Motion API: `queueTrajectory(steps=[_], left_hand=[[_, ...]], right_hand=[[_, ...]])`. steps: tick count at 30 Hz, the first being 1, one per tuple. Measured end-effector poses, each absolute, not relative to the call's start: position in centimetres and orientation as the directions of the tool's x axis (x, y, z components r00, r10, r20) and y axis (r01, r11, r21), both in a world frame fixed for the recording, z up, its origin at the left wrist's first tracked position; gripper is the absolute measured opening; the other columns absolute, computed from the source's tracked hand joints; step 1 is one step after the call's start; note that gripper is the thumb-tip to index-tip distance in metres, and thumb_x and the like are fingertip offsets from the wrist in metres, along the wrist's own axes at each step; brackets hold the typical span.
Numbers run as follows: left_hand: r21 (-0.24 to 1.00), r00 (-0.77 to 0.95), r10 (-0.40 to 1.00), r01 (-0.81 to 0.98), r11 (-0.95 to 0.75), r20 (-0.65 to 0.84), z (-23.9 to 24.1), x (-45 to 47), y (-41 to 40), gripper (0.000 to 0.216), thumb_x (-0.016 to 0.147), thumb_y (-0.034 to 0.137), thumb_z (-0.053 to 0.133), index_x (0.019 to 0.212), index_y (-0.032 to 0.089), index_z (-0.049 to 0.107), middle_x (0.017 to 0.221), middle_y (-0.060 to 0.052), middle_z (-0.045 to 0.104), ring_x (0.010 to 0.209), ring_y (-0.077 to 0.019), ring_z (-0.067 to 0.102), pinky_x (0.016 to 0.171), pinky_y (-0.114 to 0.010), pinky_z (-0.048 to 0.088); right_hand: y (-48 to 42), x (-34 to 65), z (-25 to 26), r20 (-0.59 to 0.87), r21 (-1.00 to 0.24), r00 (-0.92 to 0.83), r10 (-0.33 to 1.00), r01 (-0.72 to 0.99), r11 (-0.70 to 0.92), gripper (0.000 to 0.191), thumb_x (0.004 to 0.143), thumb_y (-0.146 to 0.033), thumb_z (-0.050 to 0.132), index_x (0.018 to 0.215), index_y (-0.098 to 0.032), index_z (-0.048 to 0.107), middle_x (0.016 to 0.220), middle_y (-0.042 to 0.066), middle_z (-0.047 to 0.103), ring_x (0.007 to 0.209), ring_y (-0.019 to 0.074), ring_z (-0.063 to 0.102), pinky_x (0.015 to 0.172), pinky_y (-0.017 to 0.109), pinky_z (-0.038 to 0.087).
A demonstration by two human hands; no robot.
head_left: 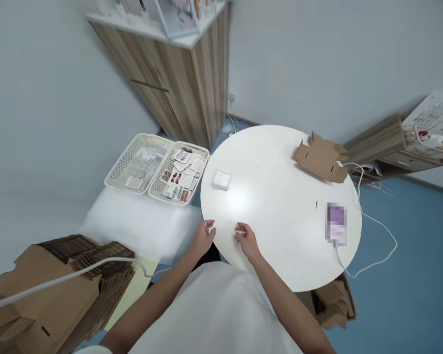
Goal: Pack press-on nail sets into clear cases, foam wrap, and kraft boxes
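Note:
My left hand point(204, 238) is over the near left edge of the round white table point(276, 211), fingers curved and apart, with nothing in it. Just to its right, my right hand point(247, 240) hovers by the tabletop, its thumb and fingers parted and bare. A small white wrapped packet point(222, 180) lies beyond both hands, apart from them. At the far right of the tabletop sits a partly folded brown cardboard box point(322, 158). A blurred-out purple and white device point(336, 223) lies near the right edge with a white cable.
Left of the table, one white basket point(123, 169) contains clear plastic packaging; another basket point(158, 189) holds cards of press-on nails point(180, 178). Below are white sheeting point(133, 216) and stacked flat cardboard boxes point(59, 290). A wooden cabinet point(173, 83) stands behind. White cable point(386, 231) loops off the right side.

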State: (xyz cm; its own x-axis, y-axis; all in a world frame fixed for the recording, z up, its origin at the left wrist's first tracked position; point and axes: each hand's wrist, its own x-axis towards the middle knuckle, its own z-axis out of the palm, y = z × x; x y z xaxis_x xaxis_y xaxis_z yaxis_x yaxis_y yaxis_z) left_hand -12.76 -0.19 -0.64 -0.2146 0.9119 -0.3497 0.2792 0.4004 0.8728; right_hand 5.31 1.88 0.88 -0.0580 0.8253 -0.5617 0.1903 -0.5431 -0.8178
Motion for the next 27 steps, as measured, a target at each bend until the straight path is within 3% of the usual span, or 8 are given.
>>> queueTrajectory(steps=[3,9,15,21,27], left_hand=[[0.831,-0.247,0.877,0.293,0.472,-0.411,-0.9,-12.1,-3.1,0.033,0.074,0.031,0.049,0.102,0.014,0.052,0.103,-0.011,0.059,0.089,-0.0194,0.059,0.081,-0.036,0.046],[0.825,-0.313,0.839,0.219,0.521,-0.446,0.2,-10.6,-7.2,0.029,0.074,0.034,0.049,0.095,0.015,0.054,0.096,-0.01,0.063,0.086,-0.0187,0.06,0.081,-0.034,0.047],[0.823,-0.437,0.773,0.118,0.556,-0.46,2.5,-12.8,-9.7,0.034,0.072,0.04,0.052,0.096,0.017,0.055,0.097,-0.009,0.063,0.086,-0.0186,0.06,0.08,-0.031,0.047],[0.793,-0.439,0.73,0.061,0.606,-0.525,3.3,-16.3,-12.1,0.048,0.064,0.047,0.059,0.1,0.015,0.056,0.101,-0.011,0.061,0.091,-0.0216,0.058,0.08,-0.031,0.044],[0.787,-0.414,0.735,0.067,0.613,-0.538,2.2,-19.9,-14.5,0.059,0.062,0.05,0.059,0.108,0.012,0.053,0.106,-0.014,0.058,0.091,-0.0225,0.058,0.079,-0.032,0.043]], right_hand=[[1.0,6.7,1.6,-0.564,-0.825,-0.124,0.817,0.129,-0.55,0.033,0.067,-0.034,0.055,0.097,-0.02,0.056,0.094,0.006,0.059,0.065,0.0132,0.053,0.064,0.029,0.045],[0.4,7.4,2.4,-0.588,-0.806,-0.178,0.789,0.054,-0.589,0.032,0.066,-0.038,0.057,0.092,-0.019,0.057,0.09,0.006,0.059,0.063,0.0123,0.052,0.058,0.027,0.043],[0.2,4.8,3.5,-0.588,-0.804,-0.349,0.73,0.152,-0.575,0.033,0.065,-0.042,0.059,0.089,-0.02,0.057,0.084,0.004,0.058,0.063,0.0123,0.053,0.057,0.026,0.042],[0.5,1.0,5.3,-0.552,-0.828,-0.521,0.651,0.253,-0.5,0.033,0.065,-0.042,0.06,0.088,-0.02,0.056,0.081,0.003,0.059,0.062,0.0117,0.053,0.055,0.024,0.04],[0.3,-4.3,5.8,-0.546,-0.834,-0.584,0.601,0.312,-0.454,0.034,0.063,-0.038,0.061,0.091,-0.019,0.056,0.075,0.001,0.059,0.061,0.0111,0.052,0.054,0.024,0.039]])
